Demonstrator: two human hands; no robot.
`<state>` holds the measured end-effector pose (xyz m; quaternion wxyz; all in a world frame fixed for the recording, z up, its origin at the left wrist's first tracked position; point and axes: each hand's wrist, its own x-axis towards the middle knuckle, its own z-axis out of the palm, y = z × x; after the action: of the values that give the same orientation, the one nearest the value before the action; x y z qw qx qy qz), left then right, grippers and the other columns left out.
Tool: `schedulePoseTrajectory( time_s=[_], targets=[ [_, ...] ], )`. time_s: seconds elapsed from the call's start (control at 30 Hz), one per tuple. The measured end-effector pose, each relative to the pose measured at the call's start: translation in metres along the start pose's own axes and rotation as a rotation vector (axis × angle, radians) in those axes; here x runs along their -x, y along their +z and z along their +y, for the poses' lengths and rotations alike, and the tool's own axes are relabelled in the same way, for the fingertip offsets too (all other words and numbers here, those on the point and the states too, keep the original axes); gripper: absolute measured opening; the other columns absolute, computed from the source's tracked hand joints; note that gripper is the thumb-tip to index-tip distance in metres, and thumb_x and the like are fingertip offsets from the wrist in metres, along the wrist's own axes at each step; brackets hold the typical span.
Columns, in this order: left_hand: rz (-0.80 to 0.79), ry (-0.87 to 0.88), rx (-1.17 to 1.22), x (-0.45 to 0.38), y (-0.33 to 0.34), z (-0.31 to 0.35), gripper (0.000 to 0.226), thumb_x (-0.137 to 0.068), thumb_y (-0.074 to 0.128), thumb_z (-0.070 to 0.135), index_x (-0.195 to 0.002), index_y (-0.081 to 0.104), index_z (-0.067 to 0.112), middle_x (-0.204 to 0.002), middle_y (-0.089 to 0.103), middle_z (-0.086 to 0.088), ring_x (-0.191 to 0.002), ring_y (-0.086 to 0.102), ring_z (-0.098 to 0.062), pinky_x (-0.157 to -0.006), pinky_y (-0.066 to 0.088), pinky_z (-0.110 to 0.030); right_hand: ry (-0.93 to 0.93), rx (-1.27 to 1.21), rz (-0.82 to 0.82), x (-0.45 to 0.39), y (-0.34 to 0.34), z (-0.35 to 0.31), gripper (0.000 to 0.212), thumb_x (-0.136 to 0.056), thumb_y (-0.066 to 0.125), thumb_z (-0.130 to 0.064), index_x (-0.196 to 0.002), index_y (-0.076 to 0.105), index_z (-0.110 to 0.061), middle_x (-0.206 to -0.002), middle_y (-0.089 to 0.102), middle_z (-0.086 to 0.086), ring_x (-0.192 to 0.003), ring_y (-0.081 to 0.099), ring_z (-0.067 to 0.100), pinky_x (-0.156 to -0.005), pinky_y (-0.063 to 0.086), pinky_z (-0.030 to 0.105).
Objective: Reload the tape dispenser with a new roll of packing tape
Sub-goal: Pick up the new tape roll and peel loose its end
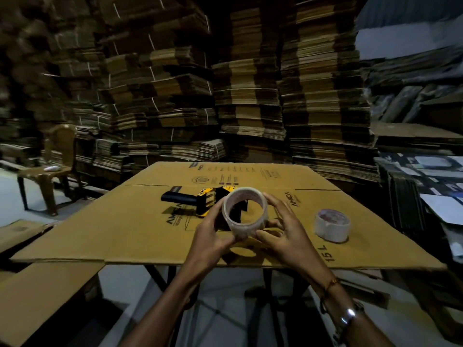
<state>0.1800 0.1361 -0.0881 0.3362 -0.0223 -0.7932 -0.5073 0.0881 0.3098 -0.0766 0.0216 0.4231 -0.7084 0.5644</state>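
Both hands hold a roll of clear packing tape up over the desk. The left hand curls round its left side, and the right hand grips its right side. Behind it lies the yellow and black tape dispenser. A second tape roll sits to the right. The flat cardboard sheet on the desk says "AMICA" and "15 L".

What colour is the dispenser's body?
Yellow and black, with a black handle: dispenser, head view.
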Motion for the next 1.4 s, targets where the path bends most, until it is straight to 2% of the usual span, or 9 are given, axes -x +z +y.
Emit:
schedulePoseTrajectory(
  time_s=[0.23, 0.37, 0.6, 0.7, 0.8, 0.9, 1.07, 1.23, 1.4],
  targets=[
    [-0.024, -0.060, 0.039, 0.006, -0.002, -0.008, 0.081, -0.074, 0.085, 0.013, -0.140, 0.043, 0.031, -0.128, 0.053, 0.028, -0.113, 0.051, 0.021, -0.087, 0.043, -0.003, 0.042, -0.009, 0.035, 0.006, 0.011, 0.005, 0.079, -0.084, 0.082, -0.017, -0.145, 0.042, -0.047, -0.141, 0.042, -0.022, -0.108, 0.063, 0.002, -0.081, 0.059, 0.024],
    [-0.055, -0.085, 0.044, 0.000, 0.001, -0.014, 0.084, -0.071, 0.088, 0.016, -0.141, 0.045, 0.030, -0.131, 0.058, 0.020, -0.119, 0.056, 0.008, -0.095, 0.049, -0.016, 0.034, -0.024, 0.046, 0.008, 0.007, 0.011, 0.077, -0.083, 0.083, -0.020, -0.133, 0.043, -0.062, -0.141, 0.043, -0.025, -0.114, 0.061, 0.004, -0.086, 0.060, 0.027],
    [-0.145, -0.089, -0.011, -0.019, -0.001, -0.025, 0.087, -0.069, 0.089, 0.025, -0.143, 0.045, 0.038, -0.137, 0.059, 0.015, -0.126, 0.055, -0.006, -0.106, 0.048, -0.040, 0.057, -0.007, 0.056, 0.003, -0.005, 0.026, 0.069, -0.087, 0.079, -0.021, -0.140, 0.044, -0.045, -0.142, 0.047, -0.013, -0.124, 0.058, 0.013, -0.093, 0.059, 0.033],
    [-0.212, -0.133, 0.030, -0.025, -0.004, -0.027, 0.085, -0.070, 0.087, 0.012, -0.137, 0.045, 0.043, -0.135, 0.059, 0.016, -0.124, 0.056, -0.002, -0.106, 0.047, -0.034, 0.090, 0.039, 0.041, -0.002, -0.010, 0.031, 0.079, -0.083, 0.082, -0.023, -0.148, 0.040, -0.037, -0.138, 0.045, -0.012, -0.124, 0.054, 0.006, -0.085, 0.056, 0.016],
    [-0.308, -0.155, 0.086, -0.027, -0.006, -0.028, 0.086, -0.073, 0.083, 0.003, -0.141, 0.043, 0.036, -0.137, 0.057, 0.016, -0.124, 0.054, 0.002, -0.105, 0.046, -0.024, 0.092, 0.002, -0.002, -0.006, -0.013, 0.036, 0.078, -0.081, 0.083, -0.021, -0.149, 0.045, -0.030, -0.129, 0.046, -0.011, -0.125, 0.053, 0.002, -0.090, 0.055, 0.017],
    [-0.365, -0.175, 0.120, -0.028, -0.005, -0.028, 0.083, -0.075, 0.084, 0.011, -0.141, 0.042, 0.038, -0.138, 0.055, 0.017, -0.126, 0.052, 0.003, -0.102, 0.045, -0.019, 0.097, -0.051, 0.000, -0.006, -0.014, 0.038, 0.072, -0.079, 0.083, -0.024, -0.144, 0.053, -0.028, -0.126, 0.048, -0.007, -0.120, 0.056, 0.003, -0.086, 0.054, 0.012],
    [-0.333, -0.189, 0.148, -0.027, -0.002, -0.031, 0.072, -0.077, 0.082, 0.028, -0.139, 0.045, 0.036, -0.135, 0.059, 0.013, -0.123, 0.056, -0.002, -0.100, 0.049, -0.024, 0.087, -0.070, 0.002, -0.007, -0.013, 0.042, 0.066, -0.080, 0.079, -0.033, -0.142, 0.058, -0.023, -0.127, 0.049, 0.005, -0.117, 0.059, 0.013, -0.080, 0.058, 0.022],
    [-0.326, -0.228, 0.165, -0.025, -0.002, -0.030, 0.061, -0.081, 0.077, 0.038, -0.135, 0.048, 0.036, -0.129, 0.061, 0.008, -0.111, 0.064, -0.004, -0.085, 0.057, -0.025, 0.148, -0.199, -0.021, -0.007, -0.017, 0.043, 0.048, -0.088, 0.071, -0.039, -0.134, 0.064, -0.028, -0.126, 0.048, 0.014, -0.122, 0.058, 0.028, -0.095, 0.059, 0.044],
    [-0.257, -0.237, 0.144, -0.021, 0.000, -0.027, 0.068, -0.079, 0.073, 0.041, -0.140, 0.048, 0.023, -0.122, 0.061, 0.008, -0.094, 0.065, 0.006, -0.073, 0.054, -0.015, 0.137, -0.184, 0.077, -0.005, -0.010, 0.039, 0.038, -0.100, 0.060, -0.020, -0.138, 0.057, -0.021, -0.133, 0.057, -0.001, -0.126, 0.057, 0.015, -0.099, 0.056, 0.036]
  ],
)
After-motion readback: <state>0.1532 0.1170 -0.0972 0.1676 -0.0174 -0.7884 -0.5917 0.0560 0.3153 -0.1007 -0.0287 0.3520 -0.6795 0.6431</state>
